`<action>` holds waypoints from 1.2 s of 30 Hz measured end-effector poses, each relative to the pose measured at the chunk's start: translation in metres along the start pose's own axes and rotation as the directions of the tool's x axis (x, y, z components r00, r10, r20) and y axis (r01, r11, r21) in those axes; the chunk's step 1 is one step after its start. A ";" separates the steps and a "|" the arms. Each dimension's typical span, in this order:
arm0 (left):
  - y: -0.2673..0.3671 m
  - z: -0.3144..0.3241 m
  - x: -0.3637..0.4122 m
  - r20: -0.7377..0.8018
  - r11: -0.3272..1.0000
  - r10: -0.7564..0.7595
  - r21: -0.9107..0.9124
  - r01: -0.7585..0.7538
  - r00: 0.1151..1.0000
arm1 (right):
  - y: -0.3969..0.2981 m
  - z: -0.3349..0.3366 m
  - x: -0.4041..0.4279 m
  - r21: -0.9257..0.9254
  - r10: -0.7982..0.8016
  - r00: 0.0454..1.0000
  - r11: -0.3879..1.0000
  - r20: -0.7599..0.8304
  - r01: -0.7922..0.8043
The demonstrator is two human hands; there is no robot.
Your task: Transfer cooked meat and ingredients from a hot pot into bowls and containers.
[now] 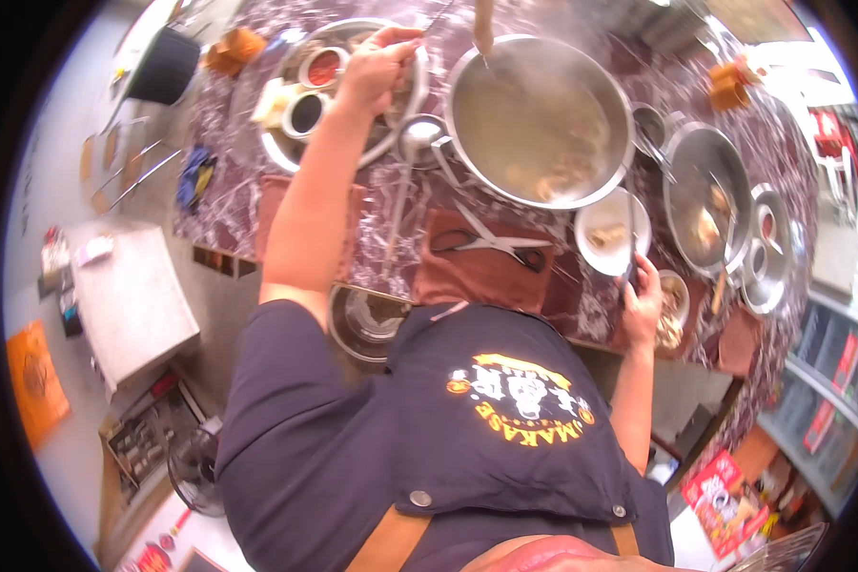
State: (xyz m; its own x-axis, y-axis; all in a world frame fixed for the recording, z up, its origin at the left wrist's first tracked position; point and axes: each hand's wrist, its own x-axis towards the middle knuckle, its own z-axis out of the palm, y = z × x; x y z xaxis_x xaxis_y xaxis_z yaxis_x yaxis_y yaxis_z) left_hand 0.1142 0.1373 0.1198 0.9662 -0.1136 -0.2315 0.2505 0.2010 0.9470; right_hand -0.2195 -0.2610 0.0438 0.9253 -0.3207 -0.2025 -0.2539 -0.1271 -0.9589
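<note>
My left hand (375, 71) is raised over a round metal tray (416, 107) of small bowls. Its fingertips pinch what looks like a thin dark utensil (440, 14), its far end cut off by the picture's top. Below those fingers are a cup of red sauce (323, 68) and a cup of dark sauce (306, 113). In my right hand (643, 304) is a long, slim dark utensil (632, 236), reaching across a white bowl (600, 261) with pale food in it. A large steaming pot (529, 121) of cloudy broth stands between my hands, with a wooden-handled tool (483, 28) at its rim.
Scissors (493, 239) lie spread on a brown cloth (443, 279) before me. A ladle (422, 136) rests left of the pot. On the right stand a metal pan (708, 193) with food and a metal tray (768, 250) of small cups. The marble-patterned table (565, 314) edge meets my apron.
</note>
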 end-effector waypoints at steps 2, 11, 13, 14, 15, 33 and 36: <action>0.011 -0.017 0.009 -0.066 1.000 0.016 0.017 -0.015 0.998 | 0.003 0.000 -0.001 0.018 0.057 0.998 0.998 -0.014 -0.057; -0.001 -0.107 0.046 -0.279 0.957 -0.248 -0.217 0.191 0.928 | -0.001 0.012 -0.003 0.058 0.070 0.997 0.996 -0.014 -0.069; -0.018 -0.116 0.065 -0.265 0.937 -0.307 -0.255 0.241 0.914 | -0.006 0.015 -0.005 0.045 0.077 0.996 0.996 -0.033 -0.076; -0.032 -0.132 0.081 -0.227 0.886 -0.393 -0.351 0.302 0.891 | -0.010 0.021 -0.006 0.063 0.085 0.996 0.995 -0.039 -0.082; -0.049 -0.140 0.100 -0.170 0.817 -0.481 -0.442 0.370 0.860 | -0.013 0.024 -0.007 0.075 0.097 0.994 0.993 -0.057 -0.093; -0.067 -0.187 0.170 -0.140 0.895 -0.411 -0.248 0.370 0.901 | -0.021 0.054 -0.033 -0.051 0.195 0.981 0.979 -0.010 -0.195; -0.045 -0.205 0.164 -0.090 0.900 -0.363 -0.292 0.324 0.927 | -0.033 0.049 -0.025 -0.114 0.158 0.987 0.981 0.009 -0.156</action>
State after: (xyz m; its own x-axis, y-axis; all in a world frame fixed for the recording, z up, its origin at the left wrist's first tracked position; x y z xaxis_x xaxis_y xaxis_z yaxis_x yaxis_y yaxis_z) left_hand 0.2741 0.3091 -0.0068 0.8105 -0.0904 -0.5787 0.5562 0.4282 0.7122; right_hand -0.2203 -0.2033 0.0706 0.8760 -0.3285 -0.3531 -0.4255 -0.1817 -0.8866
